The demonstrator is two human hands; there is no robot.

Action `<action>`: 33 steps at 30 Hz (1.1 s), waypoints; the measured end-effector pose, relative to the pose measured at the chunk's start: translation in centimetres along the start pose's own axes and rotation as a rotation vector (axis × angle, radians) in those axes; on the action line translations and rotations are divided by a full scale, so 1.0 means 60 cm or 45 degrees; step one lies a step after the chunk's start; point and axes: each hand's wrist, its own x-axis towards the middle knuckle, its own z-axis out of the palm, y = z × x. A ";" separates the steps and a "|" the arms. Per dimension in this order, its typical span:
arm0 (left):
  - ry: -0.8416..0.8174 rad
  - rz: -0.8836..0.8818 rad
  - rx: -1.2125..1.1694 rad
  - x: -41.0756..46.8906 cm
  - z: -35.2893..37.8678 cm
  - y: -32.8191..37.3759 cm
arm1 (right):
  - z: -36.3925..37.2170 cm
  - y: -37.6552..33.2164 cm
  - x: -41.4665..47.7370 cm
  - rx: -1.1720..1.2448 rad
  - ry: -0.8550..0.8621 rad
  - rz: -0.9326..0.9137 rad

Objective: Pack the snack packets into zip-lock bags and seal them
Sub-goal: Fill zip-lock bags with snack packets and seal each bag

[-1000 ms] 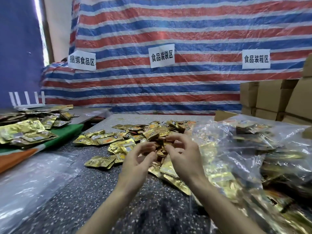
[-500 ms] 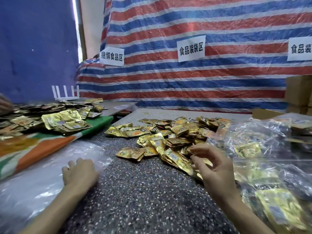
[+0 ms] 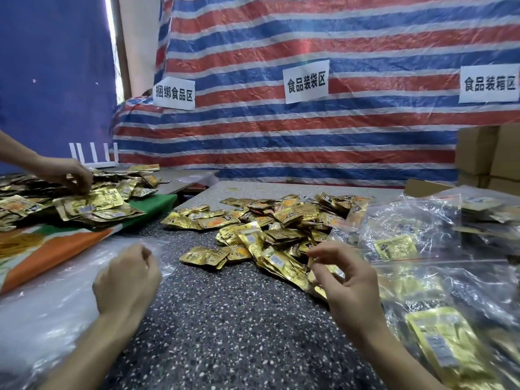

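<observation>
At lower right of centre, the right hand is pinching a few gold snack packets at the near edge of their heap, its grip made by the thumb and curled fingers. To the left, the left hand is hovering with fingers curled over clear plastic sheeting; whether its grip is catching the plastic cannot be told.

The heap is lying across the middle of the dark speckled desk. Along the right of the frame, clear zip-lock bags with packets inside are lying piled, touching the heap. At left, a green and orange cloth is carrying a second heap, and another person's hand is reaching into it from the left edge.

Behind, a red, white and blue striped tarpaulin is hanging as a wall, bearing three white paper signs. A blue sheet is covering the upper left, and cardboard boxes are standing stacked at the right edge.
</observation>
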 end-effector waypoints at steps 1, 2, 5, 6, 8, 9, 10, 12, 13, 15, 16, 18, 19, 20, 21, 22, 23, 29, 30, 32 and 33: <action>0.015 0.066 -0.072 -0.007 -0.002 0.020 | -0.001 0.001 0.000 0.008 0.001 0.015; 0.027 0.142 -0.149 -0.015 -0.005 0.043 | -0.002 0.001 0.000 0.018 0.003 0.035; 0.024 0.396 -0.407 -0.045 -0.010 0.123 | -0.007 0.000 0.005 0.103 -0.002 0.094; 0.024 0.487 -0.491 -0.054 -0.009 0.149 | -0.008 -0.005 0.006 0.175 -0.022 0.138; 0.045 0.685 -0.665 -0.069 -0.009 0.200 | -0.011 -0.010 0.012 0.303 -0.051 0.263; 0.066 0.792 -0.723 -0.077 -0.008 0.222 | -0.014 -0.012 0.014 0.339 -0.062 0.322; 0.090 0.900 -0.750 -0.087 -0.006 0.241 | -0.016 -0.017 0.017 0.360 -0.067 0.383; 0.095 1.095 -0.779 -0.110 0.004 0.263 | -0.024 -0.021 0.022 0.368 -0.092 0.464; 0.061 1.158 -0.803 -0.122 0.012 0.267 | -0.028 -0.023 0.025 0.360 -0.101 0.483; -0.034 1.238 -0.862 -0.143 0.025 0.266 | -0.034 -0.026 0.029 0.324 -0.156 0.504; -0.068 1.286 -0.874 -0.149 0.031 0.262 | -0.036 -0.027 0.031 0.296 -0.198 0.517; -0.121 1.357 -0.863 -0.155 0.039 0.254 | -0.037 -0.027 0.032 0.241 -0.262 0.551; -0.156 1.356 -0.867 -0.157 0.040 0.249 | -0.037 -0.025 0.032 0.225 -0.278 0.571; -0.189 1.335 -0.879 -0.159 0.040 0.244 | -0.038 -0.026 0.031 0.212 -0.290 0.589; -0.219 1.297 -0.895 -0.159 0.039 0.240 | -0.039 -0.027 0.029 0.202 -0.297 0.606; -0.252 1.251 -0.914 -0.159 0.038 0.236 | -0.039 -0.027 0.028 0.200 -0.299 0.628; -0.295 1.203 -0.939 -0.160 0.037 0.234 | -0.041 -0.027 0.027 0.202 -0.302 0.648; -0.753 0.640 -1.295 -0.156 0.038 0.227 | -0.047 -0.029 0.022 0.118 -0.468 0.677; -0.831 0.530 -1.350 -0.155 0.038 0.226 | -0.045 -0.027 0.020 0.094 -0.524 0.662; -0.940 0.424 -1.402 -0.155 0.042 0.226 | -0.042 -0.025 0.015 0.030 -0.608 0.635; -0.990 0.400 -1.402 -0.156 0.044 0.227 | -0.041 -0.025 0.014 -0.009 -0.630 0.620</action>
